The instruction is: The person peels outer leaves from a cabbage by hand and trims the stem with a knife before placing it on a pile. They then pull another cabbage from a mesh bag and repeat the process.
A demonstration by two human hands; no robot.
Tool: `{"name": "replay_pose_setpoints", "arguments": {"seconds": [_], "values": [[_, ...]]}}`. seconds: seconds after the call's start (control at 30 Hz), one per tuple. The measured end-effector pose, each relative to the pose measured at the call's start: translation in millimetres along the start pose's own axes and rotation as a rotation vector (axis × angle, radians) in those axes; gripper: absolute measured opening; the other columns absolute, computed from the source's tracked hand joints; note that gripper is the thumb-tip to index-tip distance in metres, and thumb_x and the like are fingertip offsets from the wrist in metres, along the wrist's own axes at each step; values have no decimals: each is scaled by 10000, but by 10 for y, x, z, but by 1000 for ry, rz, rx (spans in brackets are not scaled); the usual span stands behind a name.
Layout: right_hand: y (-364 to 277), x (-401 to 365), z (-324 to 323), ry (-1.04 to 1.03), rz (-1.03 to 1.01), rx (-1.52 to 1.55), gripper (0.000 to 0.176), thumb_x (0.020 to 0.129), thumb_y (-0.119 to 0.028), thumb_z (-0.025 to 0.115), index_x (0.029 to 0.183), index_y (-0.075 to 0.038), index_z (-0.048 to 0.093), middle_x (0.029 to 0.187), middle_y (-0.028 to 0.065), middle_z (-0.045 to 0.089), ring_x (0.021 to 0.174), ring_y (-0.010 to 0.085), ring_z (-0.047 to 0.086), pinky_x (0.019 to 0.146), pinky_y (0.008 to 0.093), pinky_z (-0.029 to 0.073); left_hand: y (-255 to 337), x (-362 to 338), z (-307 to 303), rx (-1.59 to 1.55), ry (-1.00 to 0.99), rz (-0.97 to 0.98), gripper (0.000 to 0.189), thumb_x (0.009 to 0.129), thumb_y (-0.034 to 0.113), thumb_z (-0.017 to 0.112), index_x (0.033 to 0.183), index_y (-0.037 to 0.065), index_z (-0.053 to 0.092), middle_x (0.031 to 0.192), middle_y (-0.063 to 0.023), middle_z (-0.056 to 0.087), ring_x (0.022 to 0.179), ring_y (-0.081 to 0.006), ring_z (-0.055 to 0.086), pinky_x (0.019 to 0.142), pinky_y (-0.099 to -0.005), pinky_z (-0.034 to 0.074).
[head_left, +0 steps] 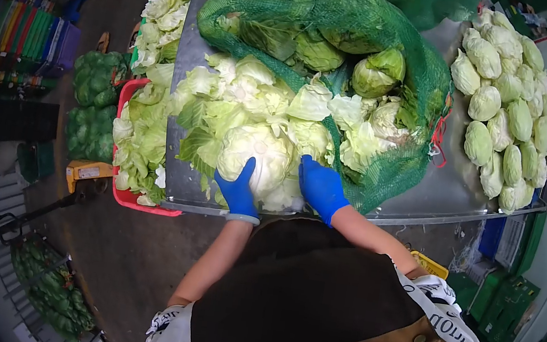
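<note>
My left hand [239, 188], in a blue glove, lies against the lower left of a pale trimmed cabbage [258, 155], thumb on its face and the other fingers hidden or bent at its side. My right hand [317, 185], also gloved in blue, is closed near the cabbage's right side; whatever it may hold is too small to make out. Loose cabbage leaves [227, 105] surround the cabbage on the metal table [179, 179]. Behind them, a green mesh bag [417, 44] lies open with several cabbages [379, 74] inside.
A red crate [118, 192] of leaves stands at the table's left edge, a green-rimmed one behind it. Many pale cabbages [496, 125] are piled at the right end. Green sacks [92, 124] and a yellow pallet jack [88, 173] are on the floor at left.
</note>
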State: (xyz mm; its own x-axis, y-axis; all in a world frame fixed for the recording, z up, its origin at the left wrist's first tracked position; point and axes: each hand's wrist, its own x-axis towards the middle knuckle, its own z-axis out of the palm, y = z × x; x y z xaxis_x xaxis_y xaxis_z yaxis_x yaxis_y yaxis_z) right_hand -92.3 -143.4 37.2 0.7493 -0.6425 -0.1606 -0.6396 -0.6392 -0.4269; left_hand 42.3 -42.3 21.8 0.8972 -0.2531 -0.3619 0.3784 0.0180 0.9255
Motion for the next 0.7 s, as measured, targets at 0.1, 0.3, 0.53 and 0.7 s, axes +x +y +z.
{"name": "replay_pose_setpoints", "arguments": {"seconds": [0.1,0.3,0.53,0.7], "values": [[208,62,110,-22,51,77,189,903,-179,439,954,-18,523,738,199,637,630,365,629,553,477,492,83,5,-92,-81,-66,-111,645,753,17,727,1312,36,407,1256,-116,516,1122,-244,522,961,-363,437],[538,79,127,-165,145,257,257,938,-262,434,964,-32,545,776,254,624,688,436,599,639,517,476,123,203,-737,-718,-488,-625,566,915,324,539,1391,74,364,1413,-125,407,1287,-289,406,1091,-475,305],[-121,157,-640,97,157,1058,453,838,-317,664,1193,-62,548,1062,150,648,936,263,639,796,384,482,352,195,-550,-615,-370,-393,610,913,342,528,1410,53,324,1442,-128,365,1321,-295,356,1118,-476,259],[-439,328,-789,79,160,1345,777,697,-196,816,1356,-55,430,1220,81,578,1042,149,558,916,289,445,568,54,-299,-448,-610,-187,733,882,439,556,1440,70,255,1474,-120,303,1344,-288,315,1120,-473,252]]}}
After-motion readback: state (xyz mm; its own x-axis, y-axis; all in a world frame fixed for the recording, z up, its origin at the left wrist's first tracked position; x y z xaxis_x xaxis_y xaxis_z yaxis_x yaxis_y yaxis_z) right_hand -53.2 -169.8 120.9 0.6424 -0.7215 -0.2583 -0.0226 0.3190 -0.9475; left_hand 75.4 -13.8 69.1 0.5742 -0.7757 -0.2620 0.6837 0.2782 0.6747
